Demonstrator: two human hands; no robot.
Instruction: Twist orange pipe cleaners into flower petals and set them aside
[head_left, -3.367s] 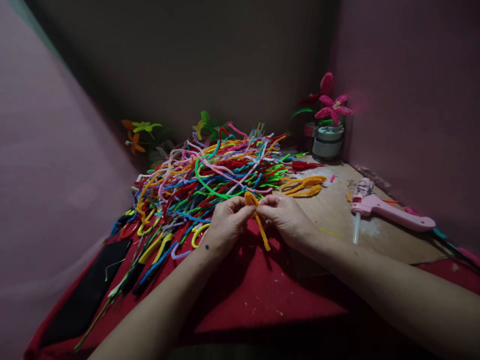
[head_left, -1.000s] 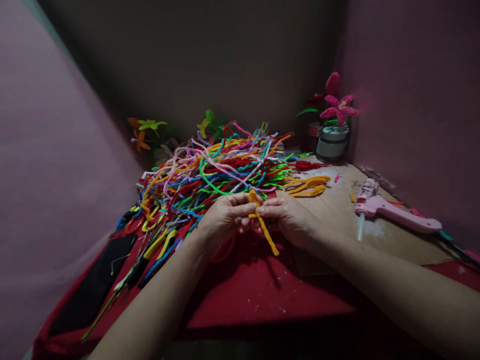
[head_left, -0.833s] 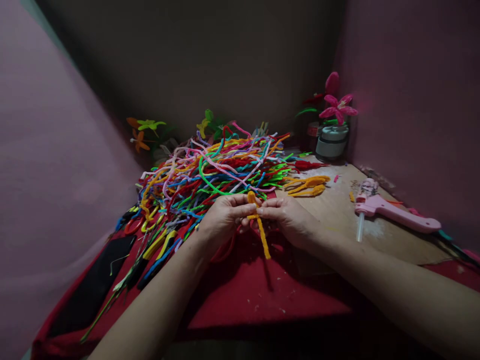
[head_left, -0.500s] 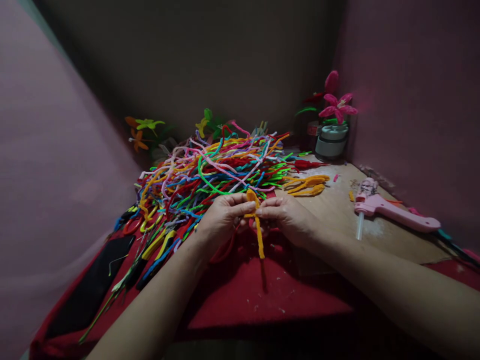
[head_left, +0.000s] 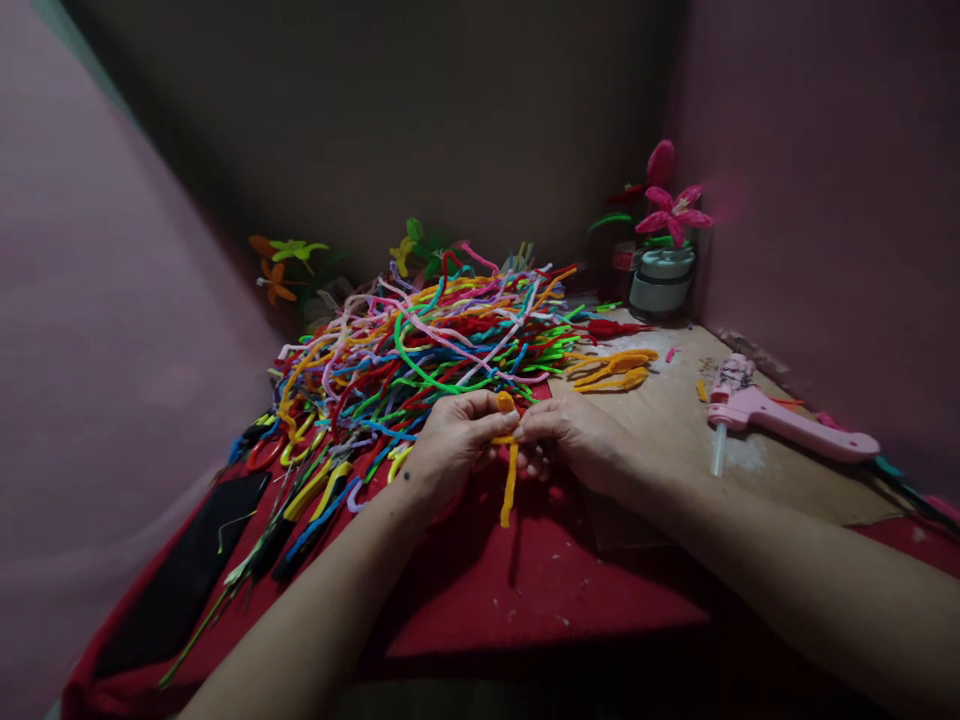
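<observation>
Between both hands is an orange pipe cleaner [head_left: 509, 490], its upper end bent into a loop and its tail hanging down. My left hand [head_left: 457, 435] pinches it near the loop with thumb and fingers. Close beside, my right hand [head_left: 566, 432] pinches it at the crossing, where a short piece runs sideways. Part of the pipe cleaner is hidden by the fingers. Beyond the hands lies a big tangled pile of coloured pipe cleaners [head_left: 427, 335]. Several orange looped petals [head_left: 615, 372] rest on a board to the right.
A pink glue gun [head_left: 795, 425] lies on the brown board [head_left: 675, 430] at right. Yellow-handled pliers [head_left: 319, 490], scissors [head_left: 292, 447] and a black phone-like slab [head_left: 184, 570] are at left on the red cloth [head_left: 570, 600]. A pink flower [head_left: 675, 212] stands in a grey pot [head_left: 661, 285].
My left thumb now covers more of the loop, and less of it shows above the fingers. The hanging tail has swung slightly left.
</observation>
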